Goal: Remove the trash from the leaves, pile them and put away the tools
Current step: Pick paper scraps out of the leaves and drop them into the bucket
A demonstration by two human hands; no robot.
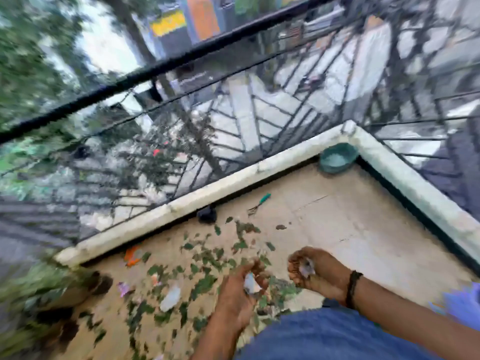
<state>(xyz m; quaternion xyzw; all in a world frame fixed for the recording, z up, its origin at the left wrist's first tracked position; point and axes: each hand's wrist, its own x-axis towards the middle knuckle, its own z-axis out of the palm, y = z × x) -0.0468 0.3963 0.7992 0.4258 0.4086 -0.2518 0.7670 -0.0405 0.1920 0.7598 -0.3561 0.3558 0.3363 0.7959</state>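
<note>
Motion blur smears the pale scraps (251,284) both hands hold.

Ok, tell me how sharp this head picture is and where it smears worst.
Head view: soft throughout with motion blur; railing and trees smear most, blocky at edges. Left hand and right hand blur around pale scraps; leaves lose outline. Wide-angle bends the ledge. Even daylight, no glare.

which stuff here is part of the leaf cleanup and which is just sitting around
Part of the job:
scattered leaves
white scrap, orange scrap and purple scrap among them
pale scrap in the left hand
pale scrap in the right hand
green-handled hand rake

Just lying about:
teal bowl in the corner
dark lump by the ledge
</note>
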